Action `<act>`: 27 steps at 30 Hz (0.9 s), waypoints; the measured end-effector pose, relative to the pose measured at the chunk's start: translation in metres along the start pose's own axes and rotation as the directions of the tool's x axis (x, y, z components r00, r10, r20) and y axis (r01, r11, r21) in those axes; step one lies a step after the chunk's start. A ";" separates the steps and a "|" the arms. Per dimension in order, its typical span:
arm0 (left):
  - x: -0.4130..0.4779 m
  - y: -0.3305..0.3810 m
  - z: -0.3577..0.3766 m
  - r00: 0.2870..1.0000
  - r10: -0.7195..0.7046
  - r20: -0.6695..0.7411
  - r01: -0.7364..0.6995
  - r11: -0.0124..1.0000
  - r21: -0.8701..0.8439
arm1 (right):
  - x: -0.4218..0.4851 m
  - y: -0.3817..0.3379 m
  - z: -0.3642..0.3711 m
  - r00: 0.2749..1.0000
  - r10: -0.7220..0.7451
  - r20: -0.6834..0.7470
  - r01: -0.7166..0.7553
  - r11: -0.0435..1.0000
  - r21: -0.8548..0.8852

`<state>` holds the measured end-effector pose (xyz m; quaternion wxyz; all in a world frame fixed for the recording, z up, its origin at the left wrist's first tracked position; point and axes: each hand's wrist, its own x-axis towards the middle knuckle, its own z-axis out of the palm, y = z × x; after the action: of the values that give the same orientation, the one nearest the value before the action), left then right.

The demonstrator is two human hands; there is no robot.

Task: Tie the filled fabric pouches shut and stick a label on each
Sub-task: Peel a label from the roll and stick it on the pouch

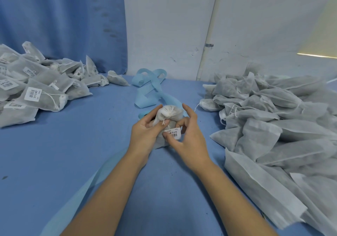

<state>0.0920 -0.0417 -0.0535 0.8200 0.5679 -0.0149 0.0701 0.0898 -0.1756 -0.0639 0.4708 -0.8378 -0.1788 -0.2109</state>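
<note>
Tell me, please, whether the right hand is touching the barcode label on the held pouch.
Touching. The head view shows the right hand with its thumb on the barcode label, pressing it onto the pouch that the left hand grips.

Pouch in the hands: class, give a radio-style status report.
Left hand grips the tied pouch. Right hand pinches a label onto it. Nothing blocking; unlabelled pile lies right.
</note>
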 end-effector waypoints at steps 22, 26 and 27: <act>-0.008 -0.002 0.003 0.939 -0.267 0.219 0.291 0.953 -0.085 | 0.005 -0.006 -0.009 0.852 0.503 0.146 -0.455 0.572 0.683; -0.008 0.000 0.001 0.919 -0.297 0.260 0.339 0.931 -0.133 | 0.006 -0.004 -0.010 0.863 0.491 0.121 -0.409 0.535 0.739; -0.007 0.000 0.001 0.916 -0.300 0.265 0.343 0.930 -0.135 | 0.006 -0.004 -0.010 0.865 0.485 0.126 -0.405 0.529 0.746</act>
<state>0.0850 -0.0434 -0.0543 0.8599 0.4911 -0.0264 -0.1370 0.0912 -0.1817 -0.0538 0.8194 -0.5723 -0.0066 -0.0310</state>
